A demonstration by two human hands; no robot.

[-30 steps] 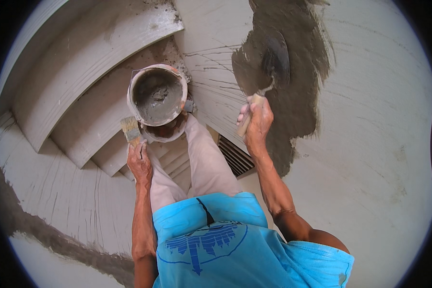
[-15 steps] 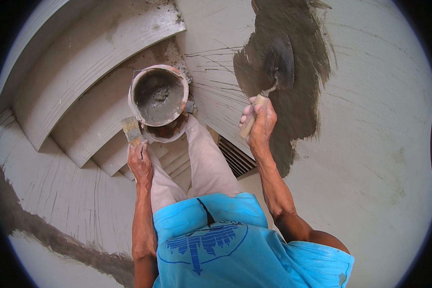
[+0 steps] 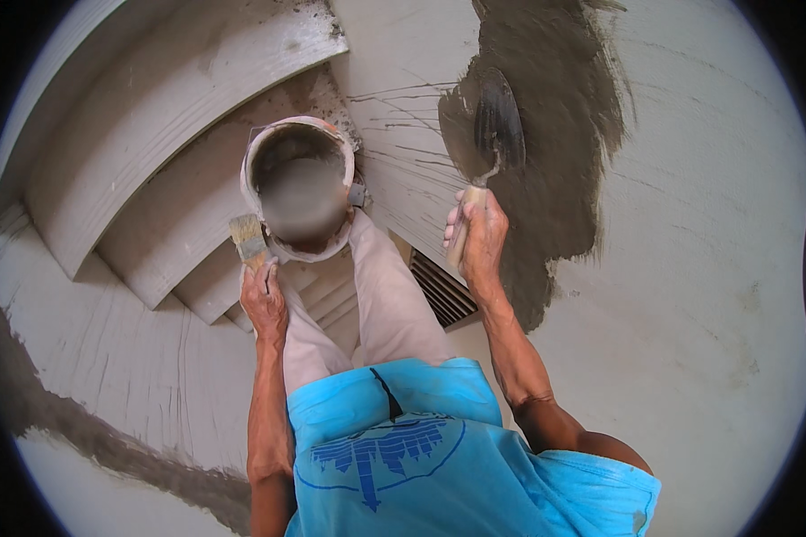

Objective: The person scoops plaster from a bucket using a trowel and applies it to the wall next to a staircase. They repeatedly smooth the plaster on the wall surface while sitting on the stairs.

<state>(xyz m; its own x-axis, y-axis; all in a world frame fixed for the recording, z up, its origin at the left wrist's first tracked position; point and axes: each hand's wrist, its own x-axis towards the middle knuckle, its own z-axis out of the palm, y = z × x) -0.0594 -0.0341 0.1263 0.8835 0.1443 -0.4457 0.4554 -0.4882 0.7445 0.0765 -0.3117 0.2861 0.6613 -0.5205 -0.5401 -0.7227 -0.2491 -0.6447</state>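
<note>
My left hand (image 3: 264, 300) is closed on a paintbrush (image 3: 245, 234) with pale bristles, held beside a bucket. The white bucket (image 3: 250, 170) stands among the steps near my feet, and its inside is blurred. My right hand (image 3: 481, 234) grips the pale handle of a trowel (image 3: 500, 121). The trowel's dark metal blade lies over a patch of dark grey wet mortar (image 3: 560, 116) on the pale wall (image 3: 681, 233) to my right.
Curved concrete steps (image 3: 152, 125) rise at the upper left. A second band of dark mortar (image 3: 107, 447) runs along the surface at lower left. A dark slatted grille or opening (image 3: 441, 286) sits between my legs and the right wall.
Over the last half second, the trowel blade has shifted left and turned more upright on the mortar, with my right hand moving slightly left. My left hand has barely moved.
</note>
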